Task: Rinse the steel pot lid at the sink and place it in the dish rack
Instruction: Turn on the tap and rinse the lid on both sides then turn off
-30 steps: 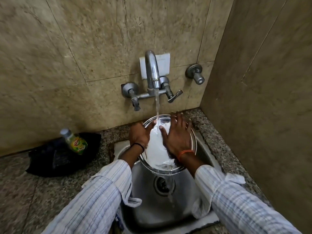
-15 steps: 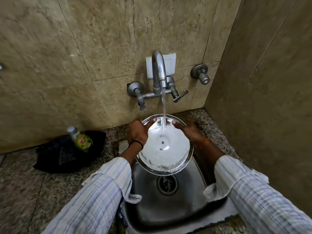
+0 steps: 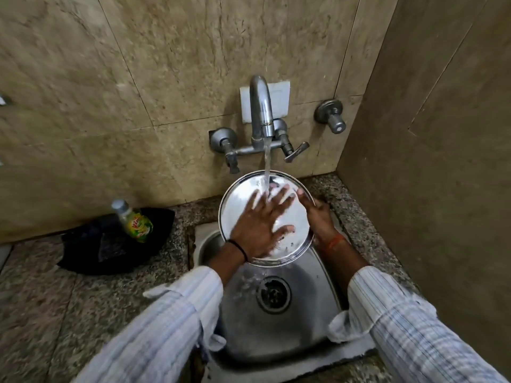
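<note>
The round steel pot lid (image 3: 237, 205) is held tilted over the steel sink (image 3: 304, 322), under the running tap (image 3: 260, 106). The water stream lands near the lid's upper middle. My left hand (image 3: 260, 225) lies flat on the lid's face with its fingers spread, wet from the stream. My right hand (image 3: 318, 217) grips the lid's right rim, thumb over the edge. No dish rack is in view.
A small green-labelled bottle (image 3: 132, 222) stands on a dark cloth (image 3: 110, 244) on the granite counter (image 3: 55, 299), left of the sink. Tiled walls close in behind and on the right. A second valve (image 3: 331, 118) sticks out of the back wall.
My left hand moved from the lid's left rim onto its face. My right hand shifted to grip the right rim. The lid sits slightly higher under the stream.
</note>
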